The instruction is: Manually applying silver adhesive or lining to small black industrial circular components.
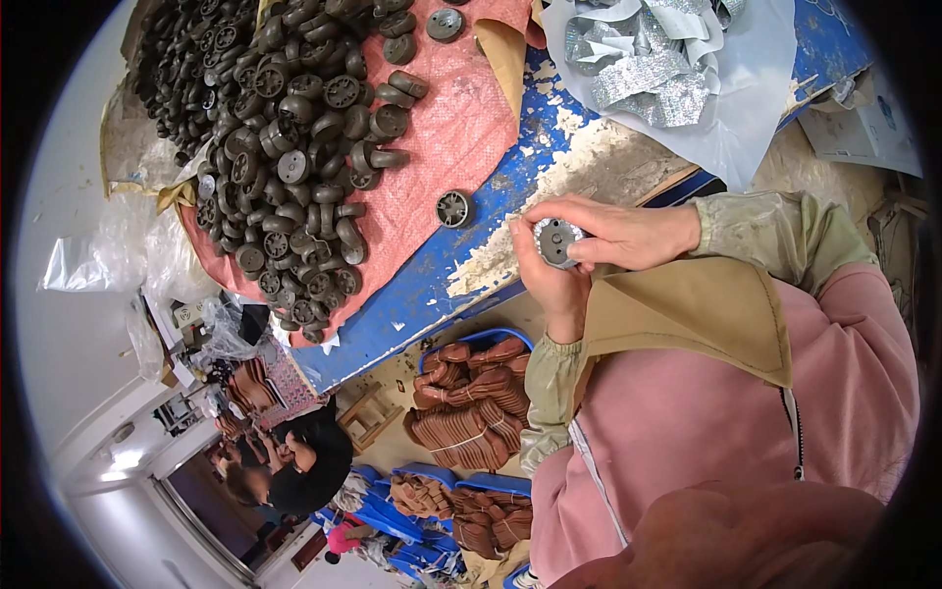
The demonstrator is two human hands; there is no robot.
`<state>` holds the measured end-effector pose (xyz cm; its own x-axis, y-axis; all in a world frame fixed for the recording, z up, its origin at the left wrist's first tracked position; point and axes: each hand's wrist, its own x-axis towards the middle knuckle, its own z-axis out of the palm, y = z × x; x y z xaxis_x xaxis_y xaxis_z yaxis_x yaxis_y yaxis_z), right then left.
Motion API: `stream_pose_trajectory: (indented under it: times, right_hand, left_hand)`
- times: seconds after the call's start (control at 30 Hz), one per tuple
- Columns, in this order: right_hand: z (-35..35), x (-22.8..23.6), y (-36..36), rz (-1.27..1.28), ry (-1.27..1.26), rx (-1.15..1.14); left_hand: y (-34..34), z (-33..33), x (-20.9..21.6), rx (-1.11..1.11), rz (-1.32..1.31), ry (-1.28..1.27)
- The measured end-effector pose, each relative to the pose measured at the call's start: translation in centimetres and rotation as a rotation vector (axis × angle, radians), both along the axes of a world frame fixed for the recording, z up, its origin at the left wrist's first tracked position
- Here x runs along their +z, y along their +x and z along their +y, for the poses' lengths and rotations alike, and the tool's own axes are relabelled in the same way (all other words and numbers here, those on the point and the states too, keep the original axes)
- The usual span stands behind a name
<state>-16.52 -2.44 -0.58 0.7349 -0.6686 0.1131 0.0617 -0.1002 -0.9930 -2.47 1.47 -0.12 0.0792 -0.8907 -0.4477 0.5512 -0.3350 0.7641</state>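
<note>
Between my two hands is a small round wheel-like piece [557,242], its flat grey face with small holes turned toward me. A silvery, sparkling edge shows along its upper rim. My left hand [555,294] is closed around its lower and left side. From the right, my right hand [628,234] grips the same piece, the thumb on its face and the fingers over its top. On the table just left of my hands lies a single dark spoked round piece [454,208], apart from the others. Parts of the held piece are hidden by my fingers.
A big heap of dark round pieces [285,147] covers a pink woven sheet [442,128] on the worn blue table [383,339]. Silver glittery strips [653,83] lie on white plastic at upper right. Below stand blue crates of bundled brown pieces [471,412]. Another person [309,456] works farther off.
</note>
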Motion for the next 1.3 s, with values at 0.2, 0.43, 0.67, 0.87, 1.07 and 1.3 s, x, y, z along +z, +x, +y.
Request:
stream_pose_trajectory:
  times: [0.2, 0.43, 0.67, 0.87, 1.07, 1.3]
  right_hand:
    - [-0.9, 1.4, -0.2, 0.018, 0.354, 0.122]
    - [-0.5, 0.0, 0.5, 0.006, 0.041, 0.019]
    - [0.1, -0.3, 1.2, 0.038, -0.052, -0.087]
    - [-2.0, 1.5, -0.8, -0.245, 0.685, 0.094]
    - [-2.7, 0.2, -1.3, -0.140, 0.664, 0.139]
    - [-1.5, -1.7, -0.3, -0.073, 0.256, 0.061]
  left_hand:
    - [-0.6, -0.5, 0.9, 0.153, 0.076, 0.078]
    - [-1.5, -0.3, -0.5, 0.355, -0.089, 0.013]
    - [-2.4, -0.4, -1.0, 0.349, -0.221, -0.010]
    - [-0.3, 0.1, -0.3, 0.059, -0.051, -0.055]
    - [-0.4, 0.2, 0.5, -0.095, 0.041, -0.073]
    - [-1.2, 0.8, 0.0, -0.052, -0.236, -0.057]
